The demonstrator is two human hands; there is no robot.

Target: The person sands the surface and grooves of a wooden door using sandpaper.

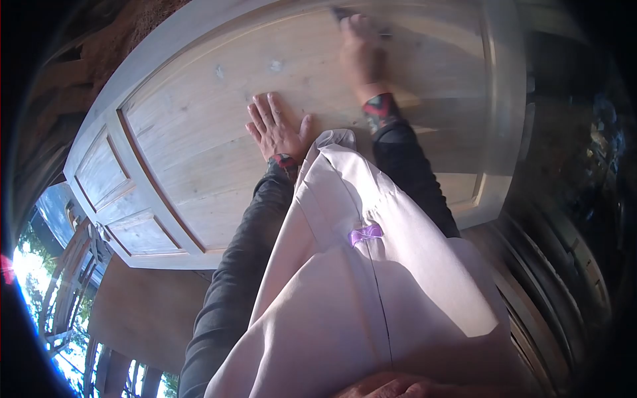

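A large wooden door [219, 152] with raised panels lies in front of me. My left hand [279, 129] rests flat on its big panel, fingers spread, holding nothing. Farther up the same panel, my right hand [361, 53] is closed and smeared by motion. A small dark object [342, 12] shows at its fingertips, pressed close to the wood; its kind is too blurred to make out. Two whitish spots mark the panel beyond my left hand.
Pale pink cloth [371, 292] with a purple tag hangs between my dark-sleeved arms. A brown board [146, 312] is below the door at left. Curved-looking boards [551, 285] stand at right. Some skin [391, 386], perhaps fingers, shows at the bottom edge.
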